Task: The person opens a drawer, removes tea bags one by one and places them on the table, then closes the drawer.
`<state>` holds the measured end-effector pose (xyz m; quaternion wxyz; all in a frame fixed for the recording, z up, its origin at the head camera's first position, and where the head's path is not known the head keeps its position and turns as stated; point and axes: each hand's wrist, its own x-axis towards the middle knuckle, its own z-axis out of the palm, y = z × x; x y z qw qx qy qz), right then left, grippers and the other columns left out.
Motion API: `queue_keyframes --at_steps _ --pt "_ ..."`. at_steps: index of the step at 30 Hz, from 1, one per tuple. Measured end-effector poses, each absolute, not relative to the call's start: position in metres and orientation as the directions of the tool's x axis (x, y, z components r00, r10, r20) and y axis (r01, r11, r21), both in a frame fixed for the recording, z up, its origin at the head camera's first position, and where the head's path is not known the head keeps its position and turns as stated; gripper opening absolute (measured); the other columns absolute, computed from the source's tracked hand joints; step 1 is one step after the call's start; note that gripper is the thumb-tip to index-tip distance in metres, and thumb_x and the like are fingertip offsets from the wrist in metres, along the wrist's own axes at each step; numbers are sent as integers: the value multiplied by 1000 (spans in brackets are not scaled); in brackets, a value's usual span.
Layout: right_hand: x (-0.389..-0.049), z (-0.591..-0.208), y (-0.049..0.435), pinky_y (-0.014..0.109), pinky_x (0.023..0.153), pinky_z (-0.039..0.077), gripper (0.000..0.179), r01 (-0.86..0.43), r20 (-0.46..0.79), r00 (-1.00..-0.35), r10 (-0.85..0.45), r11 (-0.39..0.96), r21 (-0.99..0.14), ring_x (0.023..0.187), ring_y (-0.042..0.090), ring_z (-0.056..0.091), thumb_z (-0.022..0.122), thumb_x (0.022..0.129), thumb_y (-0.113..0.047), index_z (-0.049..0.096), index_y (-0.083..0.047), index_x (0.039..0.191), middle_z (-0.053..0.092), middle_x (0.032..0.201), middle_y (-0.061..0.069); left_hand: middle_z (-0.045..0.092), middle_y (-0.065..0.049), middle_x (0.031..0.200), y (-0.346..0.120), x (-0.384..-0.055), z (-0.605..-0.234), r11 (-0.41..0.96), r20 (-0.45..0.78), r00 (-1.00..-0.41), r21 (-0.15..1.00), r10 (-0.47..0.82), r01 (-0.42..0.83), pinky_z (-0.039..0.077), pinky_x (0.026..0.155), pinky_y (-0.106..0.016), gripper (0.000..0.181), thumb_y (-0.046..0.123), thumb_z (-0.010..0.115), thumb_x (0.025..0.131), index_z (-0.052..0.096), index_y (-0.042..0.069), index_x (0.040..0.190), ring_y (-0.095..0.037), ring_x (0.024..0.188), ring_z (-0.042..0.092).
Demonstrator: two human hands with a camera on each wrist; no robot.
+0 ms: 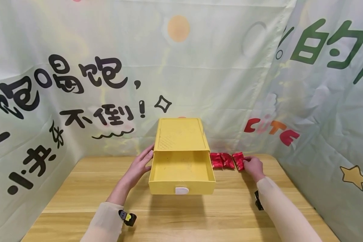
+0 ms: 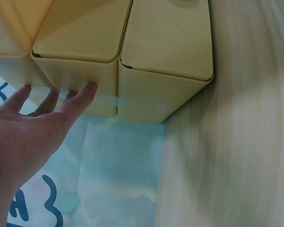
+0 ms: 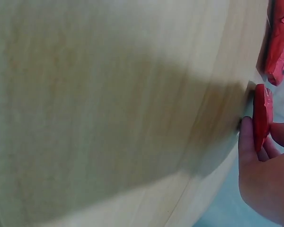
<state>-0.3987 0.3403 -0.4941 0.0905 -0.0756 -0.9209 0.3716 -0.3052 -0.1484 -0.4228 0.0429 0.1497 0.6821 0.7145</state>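
A yellow drawer box [image 1: 181, 134] stands on the table with its upper drawer [image 1: 181, 187] pulled out toward me; a white tab sits on the drawer's front. My left hand [image 1: 140, 168] rests its outstretched fingers against the box's left side, and in the left wrist view those fingers [image 2: 80, 101] touch the yellow wall. At the right, my right hand [image 1: 254, 167] pinches a small red packet [image 1: 238, 161] between thumb and fingers. That packet [image 3: 261, 116] also shows in the right wrist view. More red packets [image 1: 223, 160] lie in a row between it and the box.
The wooden table [image 1: 108, 178] ends at a printed cloth backdrop [image 1: 217, 84] that rises behind and along both sides. Small black devices [image 1: 128, 217] are worn at the wrists. The box's shadow falls on the table in front.
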Motion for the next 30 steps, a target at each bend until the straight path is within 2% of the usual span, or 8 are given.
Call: queue_keyframes --at_steps 12,20,30 --pt "-399 -486 329 60 95 51 37 98 120 -967 223 766 -635 110 54 60 49 97 -10 66 17 117 66 117 36 25 -10 171 -148 -306 -423 -54 163 -954 987 253 154 39 116 -61 61 36 44 113 26 12 166 -36 154 28" --pt "-399 -488 325 58 95 51 39 182 35 -965 258 764 -619 113 53 58 49 101 -14 65 15 120 65 122 35 25 -9 171 -147 -304 -424 -67 155 -954 988 256 143 39 116 -60 61 35 45 113 26 12 166 -34 153 28" --pt "-404 -490 324 59 97 51 40 158 42 -972 230 776 -610 115 53 57 48 102 -14 66 14 122 64 125 34 26 -12 170 -147 -306 -423 -56 159 -956 987 246 149 41 115 -60 61 35 44 113 26 10 166 -35 153 29"
